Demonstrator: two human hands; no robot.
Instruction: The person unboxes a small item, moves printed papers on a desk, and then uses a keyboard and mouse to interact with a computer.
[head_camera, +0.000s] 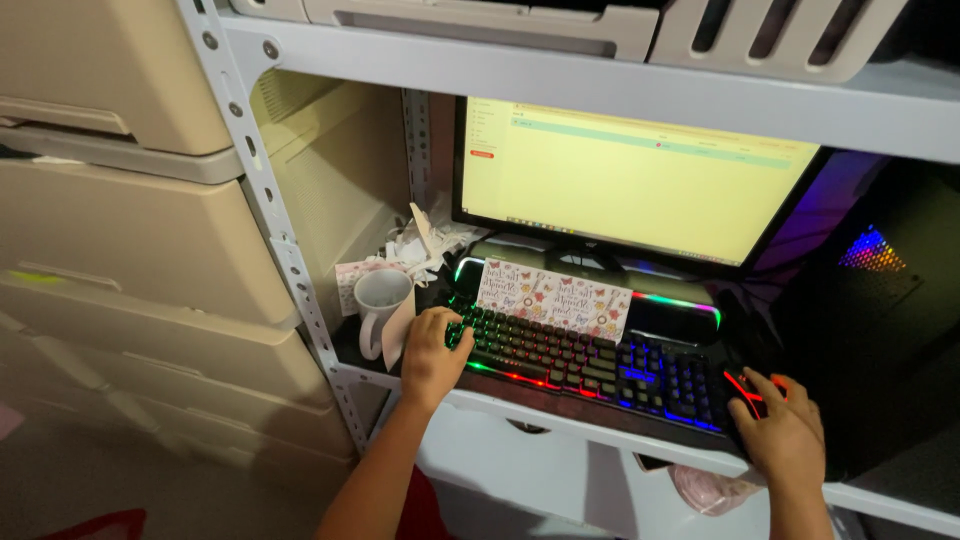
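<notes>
At the lower centre of the frame, the left hand (432, 355) rests with curled fingers on the left end of the backlit keyboard (590, 362). At lower right, the right hand (785, 432) cups a glowing mouse (748, 388), fingers spread. A white mug (382, 303) stands just left of the keyboard, below the lit monitor (630, 180).

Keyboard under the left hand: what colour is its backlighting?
Rainbow: the keyboard glows green at left, red mid, blue at right, in the head view.

hands (610, 400) on keyboard (590, 362), mouse (752, 392)

A makeshift home computer nook — monitor (635, 180), backlit keyboard (590, 360) and mug (380, 300) squeezed into a metal shelving rack (290, 260).
</notes>
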